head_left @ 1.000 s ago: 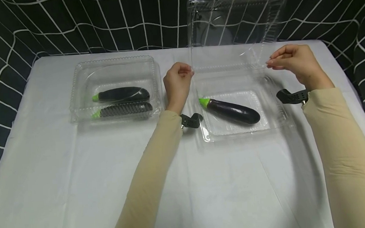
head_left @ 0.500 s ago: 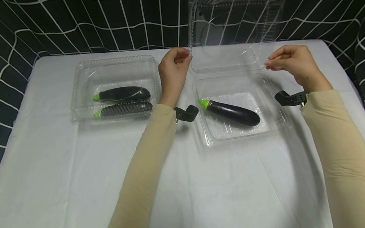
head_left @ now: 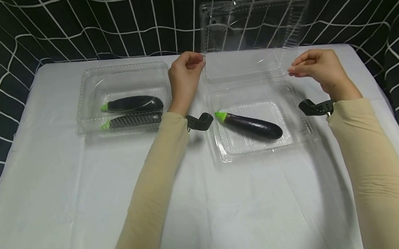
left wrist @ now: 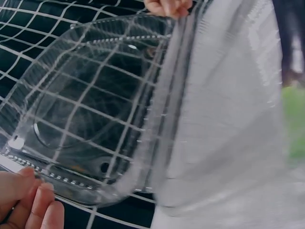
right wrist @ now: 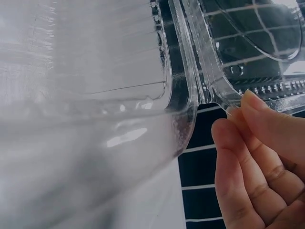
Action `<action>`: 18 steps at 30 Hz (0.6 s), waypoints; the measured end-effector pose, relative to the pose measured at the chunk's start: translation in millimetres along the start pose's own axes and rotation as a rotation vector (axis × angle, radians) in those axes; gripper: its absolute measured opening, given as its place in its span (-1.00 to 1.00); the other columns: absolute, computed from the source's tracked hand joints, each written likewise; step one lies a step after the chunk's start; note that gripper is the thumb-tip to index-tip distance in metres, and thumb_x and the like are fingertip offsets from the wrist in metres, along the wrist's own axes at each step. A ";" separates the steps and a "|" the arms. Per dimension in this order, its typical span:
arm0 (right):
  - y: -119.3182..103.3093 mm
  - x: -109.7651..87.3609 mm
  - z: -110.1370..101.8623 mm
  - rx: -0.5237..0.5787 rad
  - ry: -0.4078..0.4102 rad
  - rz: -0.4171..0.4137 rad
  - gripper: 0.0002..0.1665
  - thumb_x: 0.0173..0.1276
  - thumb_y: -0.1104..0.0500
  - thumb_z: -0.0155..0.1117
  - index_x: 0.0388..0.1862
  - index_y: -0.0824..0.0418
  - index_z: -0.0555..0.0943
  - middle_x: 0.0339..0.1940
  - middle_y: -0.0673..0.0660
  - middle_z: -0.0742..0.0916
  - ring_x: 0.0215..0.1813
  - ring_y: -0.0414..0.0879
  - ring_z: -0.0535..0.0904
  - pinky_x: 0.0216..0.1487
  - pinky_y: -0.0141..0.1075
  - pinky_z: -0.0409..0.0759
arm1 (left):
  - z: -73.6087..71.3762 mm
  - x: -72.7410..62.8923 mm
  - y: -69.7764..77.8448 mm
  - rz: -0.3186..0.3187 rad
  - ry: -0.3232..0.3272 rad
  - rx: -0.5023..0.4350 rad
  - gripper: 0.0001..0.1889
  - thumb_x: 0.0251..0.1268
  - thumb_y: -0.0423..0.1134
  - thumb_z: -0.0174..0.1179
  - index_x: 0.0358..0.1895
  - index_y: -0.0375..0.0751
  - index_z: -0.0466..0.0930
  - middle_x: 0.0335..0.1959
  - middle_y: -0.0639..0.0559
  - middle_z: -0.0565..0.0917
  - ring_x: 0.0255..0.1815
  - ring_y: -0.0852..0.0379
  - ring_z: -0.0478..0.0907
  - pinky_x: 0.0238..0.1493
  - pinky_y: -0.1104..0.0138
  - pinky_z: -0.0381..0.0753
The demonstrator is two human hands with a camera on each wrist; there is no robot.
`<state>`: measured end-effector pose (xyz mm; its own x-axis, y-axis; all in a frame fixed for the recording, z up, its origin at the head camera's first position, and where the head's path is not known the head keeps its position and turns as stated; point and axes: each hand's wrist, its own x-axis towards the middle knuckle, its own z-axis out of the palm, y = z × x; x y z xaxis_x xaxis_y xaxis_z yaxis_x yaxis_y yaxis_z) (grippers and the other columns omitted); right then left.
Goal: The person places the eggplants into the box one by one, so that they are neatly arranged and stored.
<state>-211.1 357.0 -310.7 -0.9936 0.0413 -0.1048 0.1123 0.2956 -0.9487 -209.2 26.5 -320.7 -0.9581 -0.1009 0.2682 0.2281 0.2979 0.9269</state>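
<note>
A clear plastic clamshell container [head_left: 224, 153] stands on the right half of the table with its lid [head_left: 248, 28] raised at the back. One dark purple eggplant [head_left: 252, 126] with a green tip lies in its base. My left hand [head_left: 185, 80] pinches the lid's left edge between thumb and fingers, as the left wrist view also shows. At the lid's lower right corner, near the hinge, my right hand [head_left: 323, 71] pinches the rim. In the right wrist view its thumb and fingertips [right wrist: 252, 102] meet at that plastic edge.
On the left is another clear clamshell [head_left: 85, 81], lid down, with two dark green-tipped items [head_left: 132, 103] inside. The lower one looks ridged through the plastic. White cloth [head_left: 88, 190] covers the table. A white net [head_left: 113, 31] over black fabric borders the back and sides.
My left hand has slid backward and slightly left along the lid's left edge. The open container's front left corner has shifted slightly toward me. My right hand has barely moved.
</note>
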 end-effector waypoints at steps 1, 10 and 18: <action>-0.4 0.0 0.7 -0.008 0.001 -0.002 -0.82 0.16 0.48 0.30 -0.49 0.24 0.62 -0.57 -0.03 0.73 -0.46 -0.25 0.69 -0.42 -0.49 0.61 | -1.0 1.5 1.2 0.013 0.003 -0.009 -0.88 0.21 -0.39 0.26 -0.20 -0.32 0.65 -0.23 -0.08 0.71 -0.26 0.12 0.62 -0.23 0.54 0.50; -4.5 -1.4 2.5 -0.117 -0.083 0.024 -0.94 0.18 0.37 0.36 -0.38 0.29 0.63 -0.50 -0.03 0.75 -0.38 -0.24 0.69 -0.34 -0.47 0.62 | -13.6 13.3 6.4 0.074 -0.007 0.012 -0.87 0.18 -0.37 0.29 -0.22 -0.34 0.66 -0.27 -0.08 0.70 -0.29 0.14 0.58 -0.26 0.55 0.48; -15.8 1.0 1.2 -0.068 -0.041 -0.018 -0.87 0.16 0.29 0.39 -0.28 0.27 0.70 -0.37 -0.05 0.75 -0.31 -0.24 0.68 -0.27 -0.52 0.61 | -15.6 15.9 5.8 0.024 -0.016 0.050 -0.86 0.17 -0.36 0.29 -0.22 -0.32 0.67 -0.27 -0.08 0.70 -0.28 0.15 0.58 -0.24 0.54 0.48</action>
<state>-213.8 351.3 -296.2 -0.9948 -0.0036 -0.1015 0.0934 0.3600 -0.9283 -220.4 11.8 -306.9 -0.9552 -0.0776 0.2857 0.2427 0.3471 0.9059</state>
